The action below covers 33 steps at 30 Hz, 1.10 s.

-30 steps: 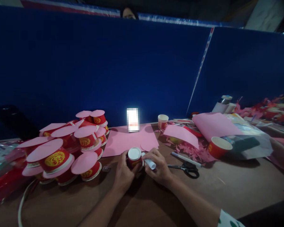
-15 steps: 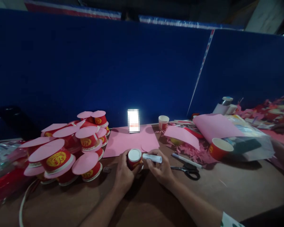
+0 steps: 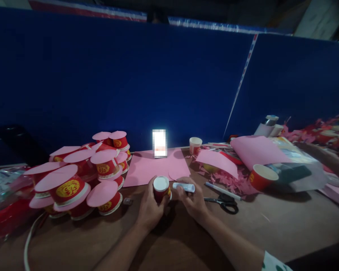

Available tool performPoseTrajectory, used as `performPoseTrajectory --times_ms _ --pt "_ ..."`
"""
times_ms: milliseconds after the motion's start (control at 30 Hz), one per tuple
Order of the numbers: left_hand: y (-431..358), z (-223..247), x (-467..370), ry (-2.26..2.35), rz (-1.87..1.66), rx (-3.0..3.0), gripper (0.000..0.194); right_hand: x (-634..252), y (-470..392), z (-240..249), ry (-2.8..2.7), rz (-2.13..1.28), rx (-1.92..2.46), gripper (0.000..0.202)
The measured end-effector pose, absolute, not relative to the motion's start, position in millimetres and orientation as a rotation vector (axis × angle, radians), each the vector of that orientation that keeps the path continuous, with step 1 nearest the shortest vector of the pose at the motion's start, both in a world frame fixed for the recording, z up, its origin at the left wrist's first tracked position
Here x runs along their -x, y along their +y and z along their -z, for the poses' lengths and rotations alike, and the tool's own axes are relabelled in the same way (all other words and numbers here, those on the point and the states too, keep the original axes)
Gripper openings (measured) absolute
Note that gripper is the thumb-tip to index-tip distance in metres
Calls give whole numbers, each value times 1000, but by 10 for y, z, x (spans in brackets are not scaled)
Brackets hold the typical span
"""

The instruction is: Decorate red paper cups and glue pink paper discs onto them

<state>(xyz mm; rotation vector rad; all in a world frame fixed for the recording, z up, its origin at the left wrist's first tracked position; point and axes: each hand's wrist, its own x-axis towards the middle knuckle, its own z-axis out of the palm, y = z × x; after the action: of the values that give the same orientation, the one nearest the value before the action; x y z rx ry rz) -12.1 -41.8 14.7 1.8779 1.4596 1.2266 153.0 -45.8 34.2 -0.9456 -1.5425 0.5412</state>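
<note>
My left hand (image 3: pixel 151 210) is wrapped round a red paper cup (image 3: pixel 160 188), which is upside down with its white base facing up. My right hand (image 3: pixel 193 201) holds a glue stick (image 3: pixel 184 187) between thumb and fingers, just right of the cup and apart from it. Behind both hands lies a pink paper sheet (image 3: pixel 149 165), a round pink piece on its right part. To the left stand several red cups topped with pink discs (image 3: pixel 102 194), some stacked on each other. A small clear cap (image 3: pixel 127 201) rests left of my left hand.
Black scissors (image 3: pixel 227 205) and a pale pen-like stick (image 3: pixel 223 191) lie right of my right hand. Further right are an open red cup (image 3: pixel 262 177), pink paper scraps and a plastic bag (image 3: pixel 307 177). Another person's arm (image 3: pixel 324 156) reaches in at the right edge. A blue partition (image 3: pixel 130 82) stands behind.
The glue stick in my right hand has shifted slightly right, away from the cup. My left hand still holds the cup. The other person's arm at the right has moved further into view.
</note>
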Motion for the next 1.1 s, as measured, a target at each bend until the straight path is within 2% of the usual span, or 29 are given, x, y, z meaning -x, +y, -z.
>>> performPoseTrajectory --times_ms 233,467,1100 --pt "-396 -149 113 1422 -1283 -1922 57 -1482 -459 -321 -1543 -647 908 17" --pt "-391 -147 105 1435 -1299 -1947 53 -1498 -452 -301 -1520 -596 935 8" --pt "-395 -159 80 1454 -1289 -1939 53 -1510 -397 -289 -1550 -533 962 11"
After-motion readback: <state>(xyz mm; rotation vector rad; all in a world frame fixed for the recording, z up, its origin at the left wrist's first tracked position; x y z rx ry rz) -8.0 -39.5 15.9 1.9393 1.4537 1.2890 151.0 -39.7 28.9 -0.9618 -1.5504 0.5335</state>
